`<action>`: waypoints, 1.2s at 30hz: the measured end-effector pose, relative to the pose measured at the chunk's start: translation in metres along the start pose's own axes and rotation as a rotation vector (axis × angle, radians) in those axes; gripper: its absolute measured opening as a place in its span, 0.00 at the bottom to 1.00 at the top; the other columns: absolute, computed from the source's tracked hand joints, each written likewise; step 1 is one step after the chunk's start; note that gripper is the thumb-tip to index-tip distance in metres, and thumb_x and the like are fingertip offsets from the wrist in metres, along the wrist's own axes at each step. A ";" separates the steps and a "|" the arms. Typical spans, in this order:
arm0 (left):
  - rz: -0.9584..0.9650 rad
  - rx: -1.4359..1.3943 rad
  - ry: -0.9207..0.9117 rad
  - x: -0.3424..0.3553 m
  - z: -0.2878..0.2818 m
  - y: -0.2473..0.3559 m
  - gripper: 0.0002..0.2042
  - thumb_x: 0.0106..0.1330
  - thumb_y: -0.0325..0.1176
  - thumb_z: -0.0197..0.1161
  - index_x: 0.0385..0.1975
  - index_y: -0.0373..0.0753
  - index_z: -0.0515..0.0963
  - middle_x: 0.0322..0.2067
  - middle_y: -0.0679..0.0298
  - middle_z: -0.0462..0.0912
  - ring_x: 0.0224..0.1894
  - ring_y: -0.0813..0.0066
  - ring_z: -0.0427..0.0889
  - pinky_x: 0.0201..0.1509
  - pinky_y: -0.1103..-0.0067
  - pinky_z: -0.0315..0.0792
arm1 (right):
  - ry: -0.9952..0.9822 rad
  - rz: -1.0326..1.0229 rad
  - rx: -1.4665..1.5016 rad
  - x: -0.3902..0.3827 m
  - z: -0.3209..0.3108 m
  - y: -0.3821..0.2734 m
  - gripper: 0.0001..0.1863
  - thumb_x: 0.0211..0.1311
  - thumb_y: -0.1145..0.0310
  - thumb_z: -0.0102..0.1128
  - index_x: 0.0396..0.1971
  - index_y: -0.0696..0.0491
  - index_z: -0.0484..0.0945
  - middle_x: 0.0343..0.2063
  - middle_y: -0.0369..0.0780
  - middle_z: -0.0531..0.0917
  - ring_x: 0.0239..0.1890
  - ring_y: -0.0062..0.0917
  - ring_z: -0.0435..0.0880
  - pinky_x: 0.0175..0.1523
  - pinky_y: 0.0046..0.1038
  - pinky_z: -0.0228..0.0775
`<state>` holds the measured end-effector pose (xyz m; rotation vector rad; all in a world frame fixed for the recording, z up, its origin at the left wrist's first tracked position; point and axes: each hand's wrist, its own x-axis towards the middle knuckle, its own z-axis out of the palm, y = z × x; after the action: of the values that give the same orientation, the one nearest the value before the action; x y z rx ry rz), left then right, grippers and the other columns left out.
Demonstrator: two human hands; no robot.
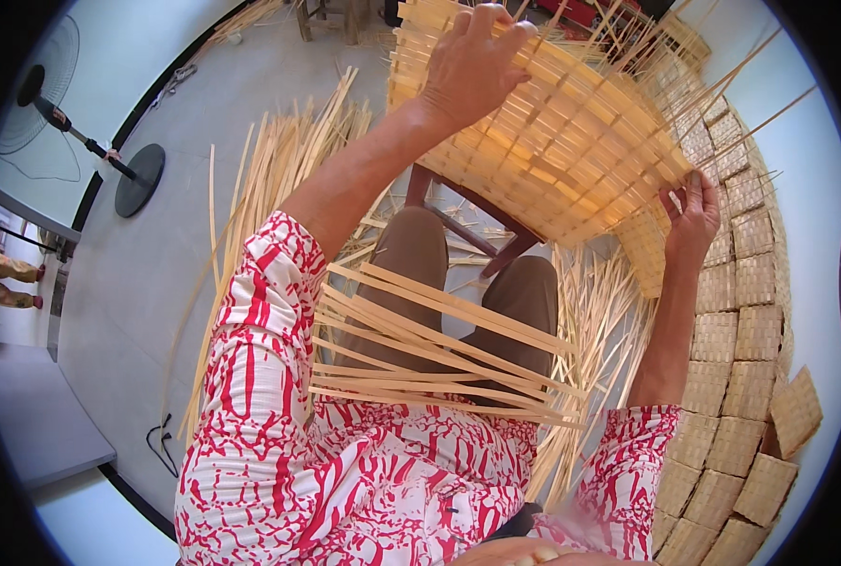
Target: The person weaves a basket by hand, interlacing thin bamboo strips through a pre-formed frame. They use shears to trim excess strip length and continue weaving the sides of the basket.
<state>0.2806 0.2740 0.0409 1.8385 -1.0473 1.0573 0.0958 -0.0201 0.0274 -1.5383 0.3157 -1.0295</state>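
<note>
A woven panel of pale bamboo strips (pixel 571 156), perhaps a basket side, tilts over a dark red wooden stool or frame (pixel 496 259) in front of my knees. Loose strip ends stick out past its far and right edges. My left hand (pixel 472 66) is bent over its upper left edge, thumb on the near face; some fingertips are hidden. At the right corner my right hand (pixel 694 212) pinches the panel's edge between thumb and fingers. Several loose bamboo strips (pixel 449 330) lie across my lap, reaching from side to side.
Long strips pile up on the floor at left (pixel 288 151) and right (pixel 600 302). Stacked woven pieces (pixel 732 321) line the right wall. A standing fan (pixel 137 179) is at far left, near a grey surface (pixel 38 406). Another person's legs (pixel 10 278) show at the left edge.
</note>
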 end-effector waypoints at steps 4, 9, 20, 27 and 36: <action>0.063 0.117 -0.027 -0.004 0.004 -0.006 0.23 0.53 0.36 0.72 0.51 0.48 0.76 0.48 0.61 0.72 0.49 0.60 0.75 0.46 0.68 0.77 | -0.020 0.055 -0.031 0.002 -0.012 0.001 0.11 0.71 0.65 0.58 0.48 0.52 0.79 0.40 0.34 0.83 0.36 0.16 0.82 0.34 0.20 0.81; 0.095 0.192 -0.042 -0.005 0.001 -0.007 0.26 0.52 0.37 0.75 0.53 0.49 0.75 0.49 0.64 0.69 0.48 0.65 0.75 0.44 0.71 0.78 | -0.062 0.039 -0.059 -0.011 -0.001 -0.011 0.15 0.71 0.65 0.58 0.55 0.47 0.78 0.39 0.32 0.83 0.35 0.13 0.80 0.33 0.18 0.80; 0.040 -0.014 -0.268 0.025 0.017 0.020 0.13 0.64 0.40 0.63 0.48 0.50 0.80 0.22 0.60 0.83 0.28 0.59 0.84 0.35 0.66 0.77 | -0.239 -0.371 -0.348 -0.044 0.055 -0.066 0.14 0.68 0.67 0.62 0.50 0.55 0.81 0.36 0.39 0.86 0.31 0.18 0.84 0.28 0.15 0.73; -0.045 -0.014 -0.495 0.058 0.040 0.022 0.11 0.63 0.38 0.63 0.44 0.50 0.82 0.26 0.59 0.86 0.33 0.60 0.87 0.40 0.66 0.79 | -0.527 -0.143 -0.425 0.019 0.132 -0.092 0.18 0.68 0.64 0.59 0.49 0.61 0.80 0.35 0.42 0.86 0.32 0.21 0.87 0.30 0.19 0.80; -0.221 -0.196 -0.590 0.063 0.031 0.042 0.05 0.55 0.29 0.61 0.28 0.39 0.83 0.29 0.50 0.85 0.37 0.52 0.86 0.39 0.62 0.78 | -0.564 -0.407 -0.770 0.038 0.123 -0.071 0.13 0.73 0.63 0.54 0.37 0.56 0.83 0.28 0.33 0.84 0.28 0.13 0.83 0.27 0.18 0.74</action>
<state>0.2712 0.2136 0.0950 2.0905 -1.1873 0.2654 0.1850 0.0536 0.1181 -2.5914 -0.0201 -0.7492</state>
